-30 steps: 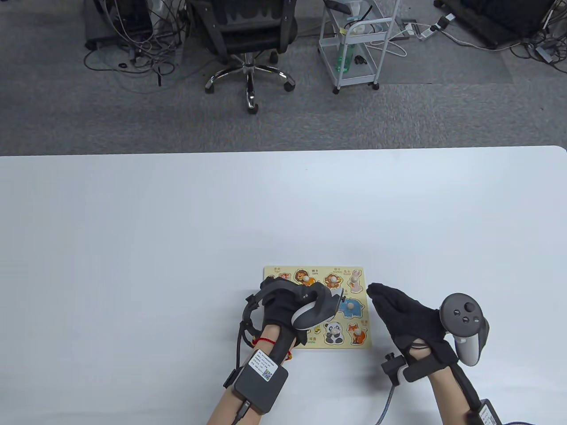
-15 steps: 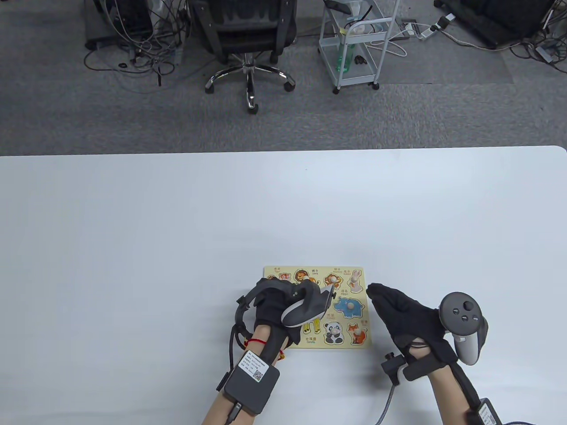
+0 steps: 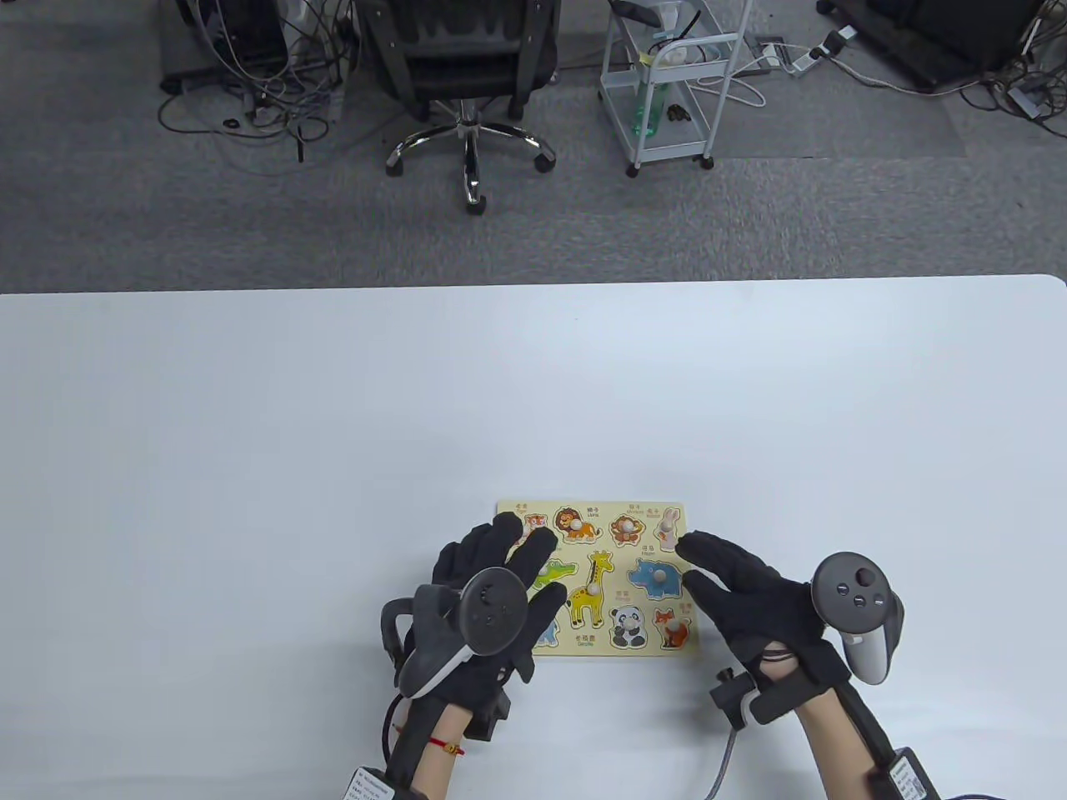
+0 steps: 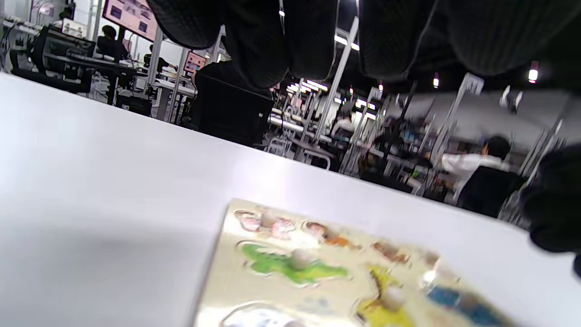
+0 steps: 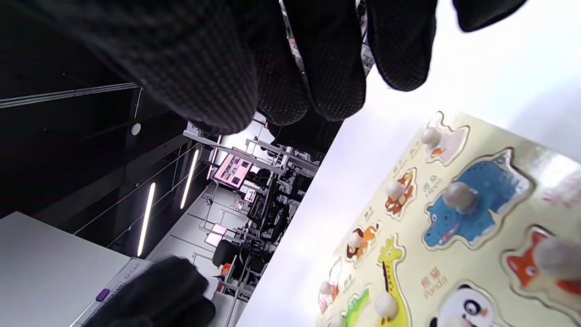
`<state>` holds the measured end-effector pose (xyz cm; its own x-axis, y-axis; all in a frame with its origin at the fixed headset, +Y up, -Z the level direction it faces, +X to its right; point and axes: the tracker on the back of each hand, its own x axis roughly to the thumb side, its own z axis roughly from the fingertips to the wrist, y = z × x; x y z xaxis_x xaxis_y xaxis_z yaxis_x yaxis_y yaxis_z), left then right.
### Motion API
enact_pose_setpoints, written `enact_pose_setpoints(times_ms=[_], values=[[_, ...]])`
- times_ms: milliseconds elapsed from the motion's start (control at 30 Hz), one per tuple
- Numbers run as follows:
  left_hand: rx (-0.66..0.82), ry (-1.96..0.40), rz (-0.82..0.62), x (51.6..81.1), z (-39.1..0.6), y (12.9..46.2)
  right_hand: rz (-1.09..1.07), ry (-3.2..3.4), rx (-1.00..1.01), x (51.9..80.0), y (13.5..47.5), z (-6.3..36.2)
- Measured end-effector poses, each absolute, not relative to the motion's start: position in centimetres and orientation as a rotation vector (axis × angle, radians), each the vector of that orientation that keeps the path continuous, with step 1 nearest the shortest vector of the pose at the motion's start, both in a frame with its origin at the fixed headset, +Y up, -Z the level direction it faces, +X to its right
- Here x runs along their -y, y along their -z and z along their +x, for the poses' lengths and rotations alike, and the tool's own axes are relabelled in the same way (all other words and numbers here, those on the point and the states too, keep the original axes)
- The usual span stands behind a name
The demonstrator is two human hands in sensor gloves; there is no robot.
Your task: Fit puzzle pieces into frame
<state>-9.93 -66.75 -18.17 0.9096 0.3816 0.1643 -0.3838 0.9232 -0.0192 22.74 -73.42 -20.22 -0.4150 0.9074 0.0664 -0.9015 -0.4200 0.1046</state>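
Note:
A wooden puzzle frame (image 3: 600, 507) lies near the table's front edge. Animal pieces sit in it: lion (image 3: 572, 522), monkey (image 3: 625, 527), rabbit (image 3: 668, 527), crocodile (image 3: 557, 572), giraffe (image 3: 591, 589), hippo (image 3: 657, 577), panda (image 3: 627, 627), fox (image 3: 672, 629). My left hand (image 3: 498, 560) is open, fingers spread over the frame's left edge, holding nothing. My right hand (image 3: 708, 567) is open, fingers extended over the frame's right edge, holding nothing. The frame also shows in the left wrist view (image 4: 227, 281) and the right wrist view (image 5: 435, 281).
The white table (image 3: 333, 417) stretches wide behind and to both sides of the frame. Beyond its far edge stand an office chair (image 3: 467, 75) and a white cart (image 3: 667, 83) on grey carpet with cables.
My left hand has pulled back toward me and turned palm down, uncovering the crocodile and giraffe pieces in the frame. My right hand has shifted slightly left over the frame's right edge.

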Motion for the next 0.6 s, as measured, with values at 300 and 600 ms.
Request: enact_pose_setpoints(times_ms=[300,600], values=[[0.259,-0.624,0.06,70.5,-10.8,18.8,0.13,-2.027,-0.092,74.5,20.9,21.8],[0.241,-0.461,-0.016,71.8,-10.2,18.9,0.139,-2.09,-0.138,74.9,20.7,21.4]])
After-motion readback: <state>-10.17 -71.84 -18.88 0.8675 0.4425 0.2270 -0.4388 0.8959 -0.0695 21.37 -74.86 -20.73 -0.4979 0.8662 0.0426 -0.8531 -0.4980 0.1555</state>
